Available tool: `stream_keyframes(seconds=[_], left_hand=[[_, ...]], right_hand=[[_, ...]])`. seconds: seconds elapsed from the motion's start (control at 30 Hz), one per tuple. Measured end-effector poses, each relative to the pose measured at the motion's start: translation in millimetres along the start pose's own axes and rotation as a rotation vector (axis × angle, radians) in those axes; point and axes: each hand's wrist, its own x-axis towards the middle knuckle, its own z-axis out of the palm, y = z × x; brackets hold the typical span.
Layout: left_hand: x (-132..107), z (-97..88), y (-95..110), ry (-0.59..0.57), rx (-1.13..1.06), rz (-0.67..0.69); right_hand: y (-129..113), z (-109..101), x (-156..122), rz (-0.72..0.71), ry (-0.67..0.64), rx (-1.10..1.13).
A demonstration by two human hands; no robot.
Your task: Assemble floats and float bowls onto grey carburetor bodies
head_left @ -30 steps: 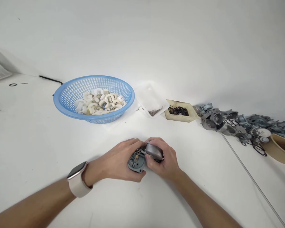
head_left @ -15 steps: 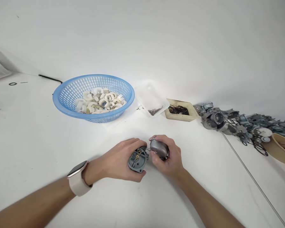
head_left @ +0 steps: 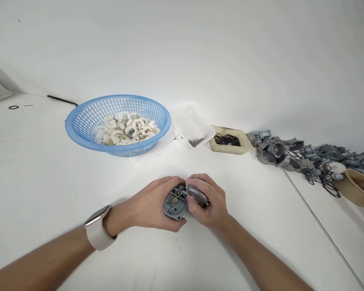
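My left hand (head_left: 151, 204) is wrapped round a grey metal body (head_left: 174, 204) with small brass fittings on its open round face, held just above the white table (head_left: 48, 182). My right hand (head_left: 208, 202) grips a rounded grey metal bowl-shaped cover (head_left: 197, 195) and holds it against the right side of that body. Both hands are closed, with the two parts touching between them. A pale smartwatch (head_left: 97, 233) sits on my left wrist.
A blue plastic basket (head_left: 87, 121) of white curved parts stands behind the hands. To its right are a clear tray (head_left: 191, 121) with small pins, a beige tray (head_left: 241, 147) of black rings, and a pile of grey metal castings (head_left: 291, 155). A tan bowl (head_left: 356, 190) lies at far right.
My right hand drew the grey cover slightly away to the right, then brought it back against the body held in my left hand. The left hand stayed in place.
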Motion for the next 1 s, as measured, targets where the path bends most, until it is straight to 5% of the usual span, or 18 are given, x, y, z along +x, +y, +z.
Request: stream_keyframes(seconds=[1.0], left_hand=[[-0.4, 4.0, 0.7, 0.011, -0.023, -0.019]], right_hand=[[-0.5, 12.3, -0.6, -0.182, 0.112, -0.242]])
